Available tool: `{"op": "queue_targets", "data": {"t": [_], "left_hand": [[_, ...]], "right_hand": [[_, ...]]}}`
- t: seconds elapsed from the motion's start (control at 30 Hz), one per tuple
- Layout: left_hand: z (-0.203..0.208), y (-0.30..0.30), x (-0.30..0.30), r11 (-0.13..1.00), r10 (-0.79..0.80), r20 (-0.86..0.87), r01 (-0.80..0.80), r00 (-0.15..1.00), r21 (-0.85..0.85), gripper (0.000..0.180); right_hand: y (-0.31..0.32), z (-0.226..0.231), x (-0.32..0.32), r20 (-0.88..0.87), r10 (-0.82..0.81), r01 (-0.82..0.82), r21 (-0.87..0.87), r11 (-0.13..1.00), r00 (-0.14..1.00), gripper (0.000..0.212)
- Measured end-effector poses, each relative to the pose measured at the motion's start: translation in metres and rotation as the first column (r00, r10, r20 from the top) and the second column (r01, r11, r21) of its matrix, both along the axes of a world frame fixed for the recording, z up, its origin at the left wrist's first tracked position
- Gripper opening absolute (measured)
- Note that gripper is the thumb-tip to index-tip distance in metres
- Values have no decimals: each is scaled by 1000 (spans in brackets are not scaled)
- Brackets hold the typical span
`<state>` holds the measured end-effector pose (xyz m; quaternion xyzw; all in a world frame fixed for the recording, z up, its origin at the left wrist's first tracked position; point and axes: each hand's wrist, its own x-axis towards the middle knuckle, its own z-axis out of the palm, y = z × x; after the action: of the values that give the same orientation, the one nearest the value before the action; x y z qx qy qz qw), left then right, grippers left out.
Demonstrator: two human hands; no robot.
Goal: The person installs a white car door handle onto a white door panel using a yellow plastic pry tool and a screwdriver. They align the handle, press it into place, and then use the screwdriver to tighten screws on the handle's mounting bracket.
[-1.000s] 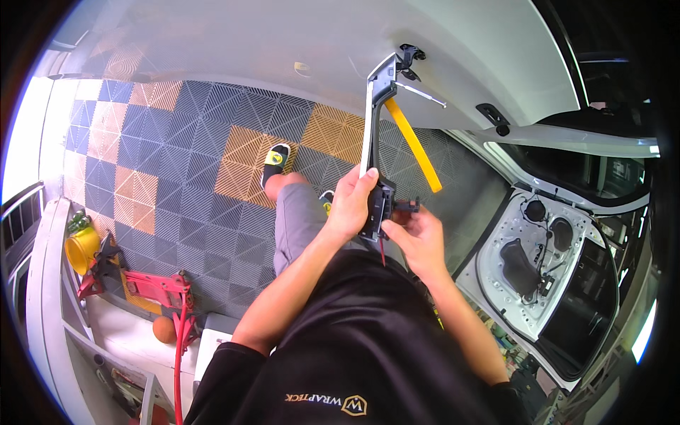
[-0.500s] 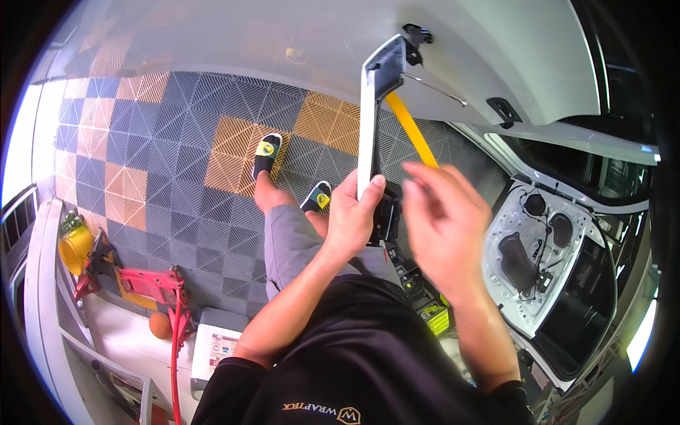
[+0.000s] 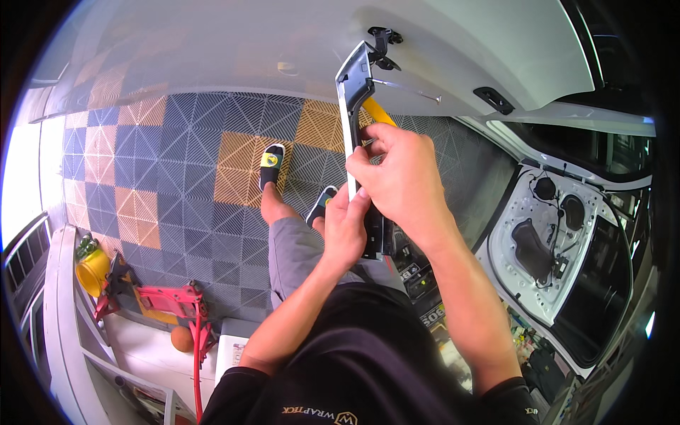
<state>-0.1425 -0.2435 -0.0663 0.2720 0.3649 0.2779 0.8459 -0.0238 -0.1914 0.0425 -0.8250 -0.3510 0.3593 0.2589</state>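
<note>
My left hand [image 3: 346, 230] is closed round the lower part of a long, angled trim piece [image 3: 346, 117], with a white outer face and black back. My right hand [image 3: 400, 166] is over its black side, thumb and fingers bent together at the edge; what they pinch is hidden. A yellow strip [image 3: 377, 111] lies behind the trim, and its lower end disappears behind my right fingers. A thin metal rod [image 3: 407, 89] reaches sideways from near the trim's upper end. Above that end, a black bracket [image 3: 384, 48] protrudes from the light car panel [image 3: 453, 49].
A black recessed fitting [image 3: 494, 100] sits in the panel. To the right stands an opened car door [image 3: 531, 248] with its inner metal exposed. A red floor jack [image 3: 166, 299], yellow bucket [image 3: 92, 273] and brown ball [image 3: 182, 338] are at lower left. Grey and tan tiles [image 3: 177, 156] cover the floor.
My right hand has moved up and left, from beside the trim piece onto its edge, covering part of the yellow strip. The trim piece has shifted slightly left in view.
</note>
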Motion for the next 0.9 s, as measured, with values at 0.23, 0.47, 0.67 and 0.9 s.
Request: {"op": "queue_targets", "data": {"t": [0.23, 0.47, 0.67, 0.9], "left_hand": [[-10, -4, 6, 994, 26, -85, -16, 996, 111, 43], [-9, -2, 6, 910, -80, -372, 220, 925, 351, 48], [-6, -1, 6, 990, -26, 71, 35, 997, -137, 43], [-5, -4, 14, 993, 42, -199, -20, 979, 115, 45]], "right_hand": [[6, -14, -9, 354, 124, -106, -68, 992, 927, 19], [-2, -6, -5, 324, 125, -108, -71, 992, 938, 20], [-69, 69, -4, 388, -41, -96, 327, 940, 921, 22], [-267, 104, -68, 385, -484, 447, 187, 875, 786, 19]]}}
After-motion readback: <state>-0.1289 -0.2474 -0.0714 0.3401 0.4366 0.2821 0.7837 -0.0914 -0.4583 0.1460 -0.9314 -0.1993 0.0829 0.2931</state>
